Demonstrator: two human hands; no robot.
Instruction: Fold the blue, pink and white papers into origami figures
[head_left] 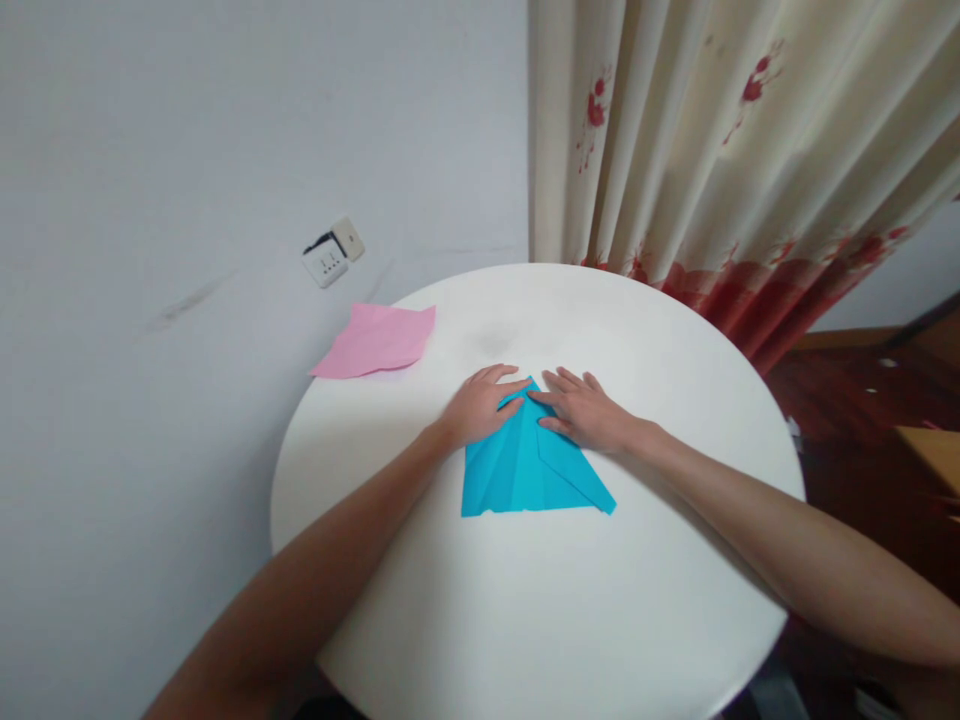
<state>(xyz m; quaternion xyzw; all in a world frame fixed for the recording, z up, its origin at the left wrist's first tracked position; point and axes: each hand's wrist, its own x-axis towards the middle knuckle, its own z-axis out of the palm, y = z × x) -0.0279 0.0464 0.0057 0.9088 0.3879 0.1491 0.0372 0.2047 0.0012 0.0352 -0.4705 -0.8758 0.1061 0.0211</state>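
Observation:
A sheet of blue paper lies on the white round table, its far end narrowed to a point and its near edge wide. Crease lines fan out from the point, and a flap is folded over along the right side. My left hand rests on the upper left edge of the paper, fingers stretched toward the tip. On the upper right edge lies my right hand, fingers spread, with the index finger near the tip. Both hands press flat on the paper, and neither grasps it.
Pink paper lies at the table's far left edge, partly overhanging it. A wall with a socket stands behind on the left. A cream and red curtain hangs behind on the right. Part of a wooden piece shows at far right.

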